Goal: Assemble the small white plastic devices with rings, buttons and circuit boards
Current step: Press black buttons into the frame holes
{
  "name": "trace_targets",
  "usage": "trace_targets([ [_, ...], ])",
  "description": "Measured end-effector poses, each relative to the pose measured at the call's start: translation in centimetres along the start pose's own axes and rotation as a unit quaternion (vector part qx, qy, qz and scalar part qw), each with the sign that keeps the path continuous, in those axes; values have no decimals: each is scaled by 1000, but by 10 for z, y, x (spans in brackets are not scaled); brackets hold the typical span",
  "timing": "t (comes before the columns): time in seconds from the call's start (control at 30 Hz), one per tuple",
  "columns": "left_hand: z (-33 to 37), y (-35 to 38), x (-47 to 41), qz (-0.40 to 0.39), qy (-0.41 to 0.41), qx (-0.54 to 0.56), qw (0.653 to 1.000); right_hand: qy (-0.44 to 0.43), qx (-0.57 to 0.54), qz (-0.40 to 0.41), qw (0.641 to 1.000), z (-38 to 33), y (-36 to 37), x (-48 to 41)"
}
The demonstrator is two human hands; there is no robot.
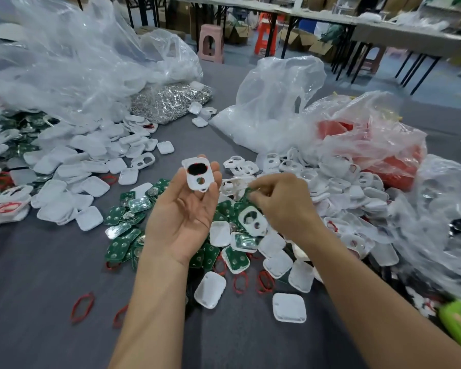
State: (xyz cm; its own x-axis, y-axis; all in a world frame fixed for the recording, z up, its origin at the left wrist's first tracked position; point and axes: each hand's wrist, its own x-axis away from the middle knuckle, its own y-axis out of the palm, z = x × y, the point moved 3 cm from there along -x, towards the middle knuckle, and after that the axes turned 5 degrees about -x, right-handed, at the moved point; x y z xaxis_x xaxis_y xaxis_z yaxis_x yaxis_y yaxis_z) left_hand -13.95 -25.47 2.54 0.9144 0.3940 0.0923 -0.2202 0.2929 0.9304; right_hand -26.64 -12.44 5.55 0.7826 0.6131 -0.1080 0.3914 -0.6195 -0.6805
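Head view. Item: white shell (pixel 198 175), thin moulded plastic with two cut-outs, dark button (pixel 198 168) seated in the larger one. Located centre frame, lying flat across the near-straight fingers (pixel 215 173) of left hand (pixel 183 217), palm up. Fingertips showing past its 12 and 3 o'clock edges; thumb alongside at 9 o'clock, not clearly pressing. Judged light, stiff, somewhat slick, weak around the cut-outs; best taken by the long outer edges.

Right hand (pixel 282 206): at 3 o'clock of the shell and apart from it, fingers bunched together, pinching what looks like a green circuit board (pixel 247 193), blurred. Board judged light, rigid, best held by its rim.

Red rings (pixel 82 307) and white back covers (pixel 289 307) scattered towards 6 o'clock on grey table (pixel 37 302).
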Motion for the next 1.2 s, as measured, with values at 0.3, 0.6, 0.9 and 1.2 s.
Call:
trace_targets([
  [0.3, -7, 5, 1, -2, -16, 4, 1000, -51, 73, -51, 995, -8, -6, 25],
  [0.6, -12, 6, 1, 32, -8, -8, 999, -32, 212, -89, 973, 6, -14, 36],
  [0.9, -37, 21, 1, 4, -69, -86, 994, 13, 134, -149, 980, 40, -62, 116],
  [1.2, -78, 33, 9, -38, -148, -199, 968, 77, -9, 121, 990, 83, -87, 162],
])
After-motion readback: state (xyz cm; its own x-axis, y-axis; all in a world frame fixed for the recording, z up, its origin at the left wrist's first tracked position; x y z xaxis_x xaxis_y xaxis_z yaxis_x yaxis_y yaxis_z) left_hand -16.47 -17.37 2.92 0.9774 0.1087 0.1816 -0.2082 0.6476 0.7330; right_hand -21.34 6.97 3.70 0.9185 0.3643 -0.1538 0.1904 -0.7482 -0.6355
